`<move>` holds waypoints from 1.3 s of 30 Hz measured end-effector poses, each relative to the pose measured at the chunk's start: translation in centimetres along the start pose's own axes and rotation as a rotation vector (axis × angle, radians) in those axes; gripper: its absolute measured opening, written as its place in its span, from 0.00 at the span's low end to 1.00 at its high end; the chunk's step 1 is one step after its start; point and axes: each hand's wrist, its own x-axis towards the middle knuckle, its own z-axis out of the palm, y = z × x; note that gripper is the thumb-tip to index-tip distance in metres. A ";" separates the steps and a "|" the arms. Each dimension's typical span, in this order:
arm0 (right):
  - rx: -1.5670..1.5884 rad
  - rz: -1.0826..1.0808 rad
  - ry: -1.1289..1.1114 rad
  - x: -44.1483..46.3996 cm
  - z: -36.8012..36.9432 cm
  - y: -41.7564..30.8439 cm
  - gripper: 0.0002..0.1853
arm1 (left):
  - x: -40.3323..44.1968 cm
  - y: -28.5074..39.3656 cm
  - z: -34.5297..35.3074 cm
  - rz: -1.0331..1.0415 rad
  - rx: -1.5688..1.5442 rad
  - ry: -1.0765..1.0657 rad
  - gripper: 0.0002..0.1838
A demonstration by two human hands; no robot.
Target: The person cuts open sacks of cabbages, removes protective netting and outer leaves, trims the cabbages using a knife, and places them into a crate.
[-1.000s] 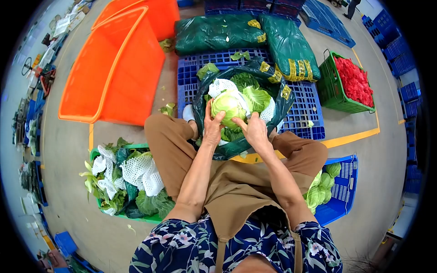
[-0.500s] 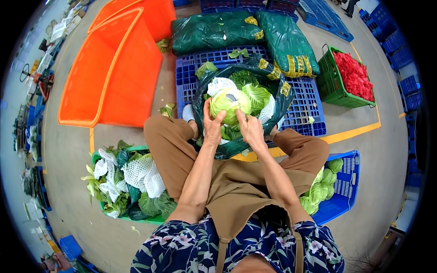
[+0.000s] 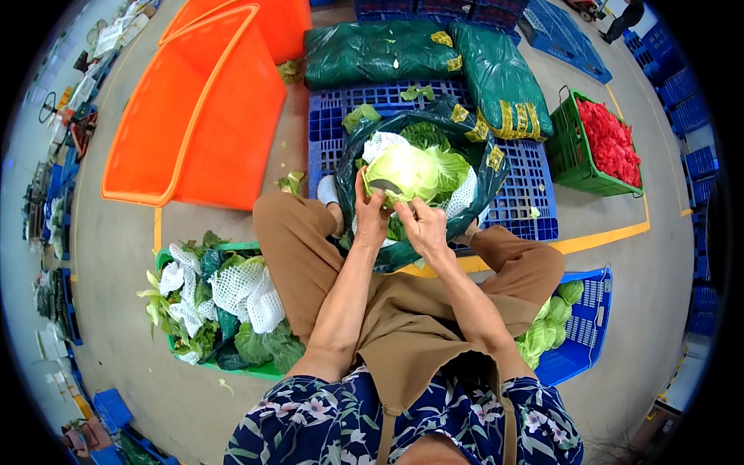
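Note:
A pale green cabbage (image 3: pixel 407 169) is held over an open dark green plastic bag (image 3: pixel 358 159) between my knees. My left hand (image 3: pixel 372 217) grips its lower left side. The fingers of my right hand (image 3: pixel 425 231) are bent against its near underside; the fingertips are partly hidden. A dark patch (image 3: pixel 384 188) shows on the near side of the head. Inside the bag, loose green cabbage leaves (image 3: pixel 451 167) and white foam netting (image 3: pixel 463 194) surround the cabbage.
The bag stands on a blue pallet (image 3: pixel 527 182) with full green bags (image 3: pixel 380 56). Left are orange bins (image 3: pixel 232 132) and a green crate of leaves and netting (image 3: pixel 267 370). Right are a blue crate (image 3: pixel 585 325) with cabbages (image 3: pixel 550 325) and a green crate (image 3: pixel 577 159) of red material (image 3: pixel 608 139).
The cabbage has turned so its dark patch sits lower, toward me. My right hand has shifted down to its near underside. The whole view has shifted slightly.

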 end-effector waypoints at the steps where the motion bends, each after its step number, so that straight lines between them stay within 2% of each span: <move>1: -0.018 -0.025 -0.012 -0.1 0.0 0.0 0.19 | 0.1 -0.3 -0.4 0.009 -0.040 -0.009 0.38; 2: -0.024 -0.034 -0.032 -0.3 0.0 0.0 0.19 | 0.1 -0.6 -1.1 0.029 -0.081 -0.089 0.38; 4: -0.034 -0.060 -0.067 -0.2 -0.1 0.2 0.18 | 0.1 0.0 -0.5 -0.012 -0.127 -0.074 0.39; 6: -0.043 -0.205 -0.089 0.0 -0.2 0.3 0.20 | -0.1 0.6 0.2 -0.002 -0.135 -0.099 0.38; 7: -0.046 -0.278 -0.100 0.1 -0.3 0.3 0.21 | 0.0 0.3 -0.5 -0.073 -0.195 -0.126 0.37; 9: 0.228 -0.183 -0.201 0.1 -0.7 0.1 0.17 | 0.1 -0.6 -2.2 -0.213 -0.317 -0.177 0.37; 11: 0.454 -0.105 -0.219 0.6 -1.5 -1.0 0.14 | 0.4 -1.3 -2.6 -0.196 -0.291 -0.103 0.39; 12: 0.563 -0.034 -0.202 0.6 -2.0 -0.4 0.15 | 0.6 -1.2 -2.6 -0.210 -0.327 -0.098 0.39; 13: 0.786 0.039 -0.127 1.0 -2.0 0.2 0.21 | 0.7 -1.2 -2.6 -0.224 -0.364 -0.093 0.40; 15: 1.074 0.424 0.046 1.7 -2.6 1.0 0.31 | 0.6 -1.0 -2.5 -0.195 -0.338 -0.101 0.43; 17: 1.026 0.609 0.197 3.4 -2.5 3.3 0.26 | 0.6 -0.6 -2.1 -0.198 -0.317 -0.070 0.45; 20: 0.570 0.811 -0.051 4.0 -1.8 8.9 0.19 | 0.7 -0.4 -2.1 -0.216 -0.314 -0.104 0.47; 23: 0.678 1.178 -0.300 3.7 -1.3 12.8 0.16 | 0.3 0.4 -1.8 -0.236 -0.302 -0.096 0.47; 24: 0.787 1.180 -0.335 3.9 -1.3 12.6 0.16 | 0.3 0.4 -1.7 -0.244 -0.295 -0.088 0.47; 28: 1.030 0.954 -0.083 3.8 -2.3 10.0 0.17 | 0.5 1.3 -1.3 -0.295 -0.201 -0.155 0.45; 29: 1.081 0.969 -0.097 4.0 -3.0 9.1 0.20 | 0.4 1.7 -0.9 -0.306 -0.149 -0.130 0.45; 32: 1.410 0.839 -0.106 3.4 -4.6 6.9 0.25 | 0.5 2.2 0.8 -0.394 0.029 -0.095 0.44; 34: 1.527 0.788 -0.071 2.3 -5.8 7.9 0.28 | 0.7 2.9 3.1 -0.402 0.148 -0.151 0.44; 35: 1.557 0.785 -0.026 1.4 -6.3 9.0 0.28 | 0.4 3.4 4.9 -0.369 0.188 -0.211 0.43; 37: 1.601 0.652 0.133 0.0 -8.6 8.1 0.29 | 0.5 4.0 8.6 -0.325 0.349 -0.517 0.42; 39: 1.792 0.416 0.181 -1.5 -12.0 8.3 0.29 | -1.5 4.0 15.2 -0.243 0.451 -0.737 0.36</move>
